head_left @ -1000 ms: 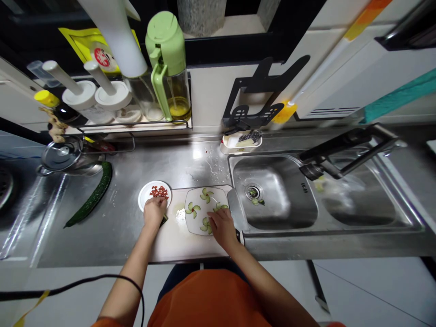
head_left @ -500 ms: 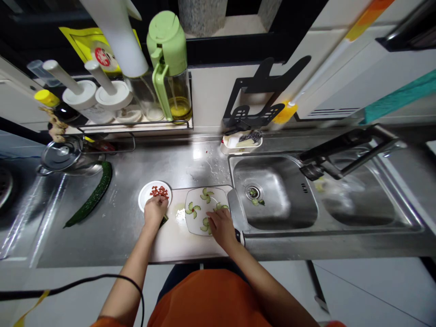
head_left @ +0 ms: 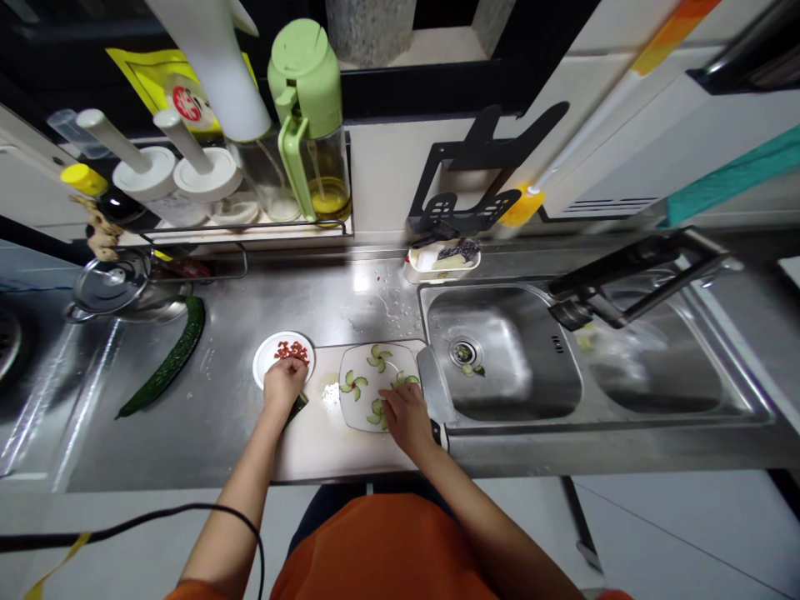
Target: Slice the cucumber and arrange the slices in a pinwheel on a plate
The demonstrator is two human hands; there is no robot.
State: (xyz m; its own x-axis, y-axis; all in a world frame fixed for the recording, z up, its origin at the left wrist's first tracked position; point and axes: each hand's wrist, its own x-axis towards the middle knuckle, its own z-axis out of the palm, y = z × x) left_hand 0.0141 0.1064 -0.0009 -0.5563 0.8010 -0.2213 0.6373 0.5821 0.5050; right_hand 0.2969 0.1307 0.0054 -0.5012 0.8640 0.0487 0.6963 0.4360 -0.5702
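Observation:
My left hand (head_left: 284,387) is over the front of a small white plate (head_left: 261,360), its fingertips pinched together at a heap of small red pieces (head_left: 291,350) that look like goji berries. What is between those fingertips is hidden. My right hand (head_left: 406,414) is above the right side of a squarish white plate (head_left: 368,410), fingers bent and brought together; anything in them is too small to make out. On this plate, cucumber slices (head_left: 378,358) lie in several pinwheel shapes. The left pinwheel (head_left: 354,385) has a red centre. My right hand partly covers two others.
Under the squarish plate lies a pale cutting board (head_left: 337,457), with a cucumber piece (head_left: 300,403) beside my left wrist. A knife (head_left: 437,387) rests at the board's right edge. A whole cucumber (head_left: 172,362) lies left; the sink (head_left: 500,358) is right. Seasoning jars (head_left: 206,175) stand behind.

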